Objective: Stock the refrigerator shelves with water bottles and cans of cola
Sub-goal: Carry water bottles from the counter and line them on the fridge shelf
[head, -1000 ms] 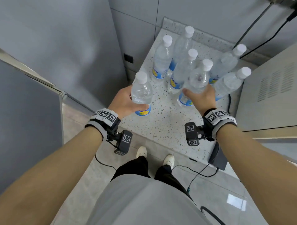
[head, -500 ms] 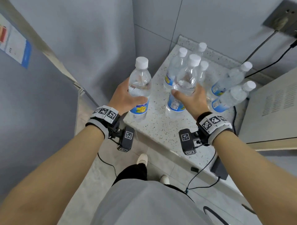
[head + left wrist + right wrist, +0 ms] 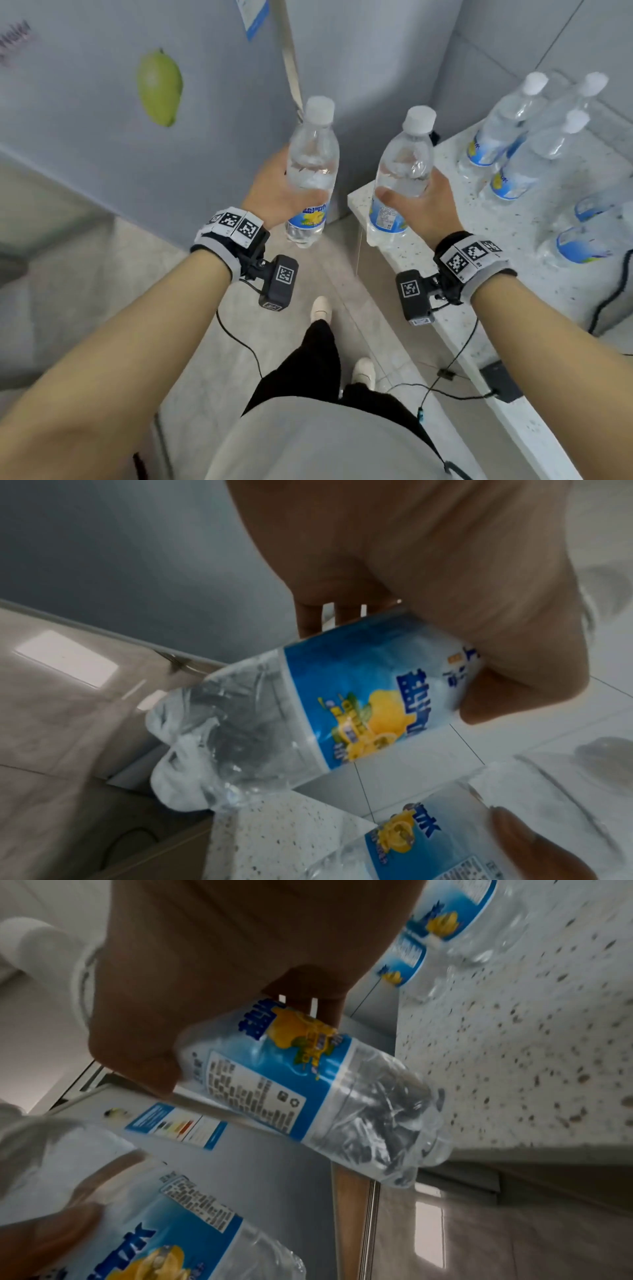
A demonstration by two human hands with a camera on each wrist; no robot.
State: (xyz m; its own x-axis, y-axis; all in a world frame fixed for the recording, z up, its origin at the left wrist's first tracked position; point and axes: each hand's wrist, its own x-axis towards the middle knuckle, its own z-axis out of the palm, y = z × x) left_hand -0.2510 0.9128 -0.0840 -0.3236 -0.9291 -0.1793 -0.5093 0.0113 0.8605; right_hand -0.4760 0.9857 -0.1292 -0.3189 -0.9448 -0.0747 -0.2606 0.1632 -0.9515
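Each hand holds one clear water bottle with a white cap and a blue-and-yellow label, upright in the air. My left hand (image 3: 274,195) grips the left bottle (image 3: 310,171) around its middle, in front of the grey refrigerator door (image 3: 102,137). My right hand (image 3: 424,202) grips the right bottle (image 3: 400,174) above the corner of the speckled counter (image 3: 513,260). The left wrist view shows the left bottle (image 3: 308,723) with fingers curled round it, and the right wrist view shows the right bottle (image 3: 308,1096) held the same way. No cola cans are in view.
Several more water bottles (image 3: 524,150) stand on the speckled counter at the right. The refrigerator door carries a green mango sticker (image 3: 159,87) and is closed. A black cable (image 3: 609,301) lies on the counter. My feet stand on the tiled floor (image 3: 239,342) between fridge and counter.
Both hands lifted their bottles off the counter and carried them left, away from the group. My view swung left, bringing the refrigerator door in front.
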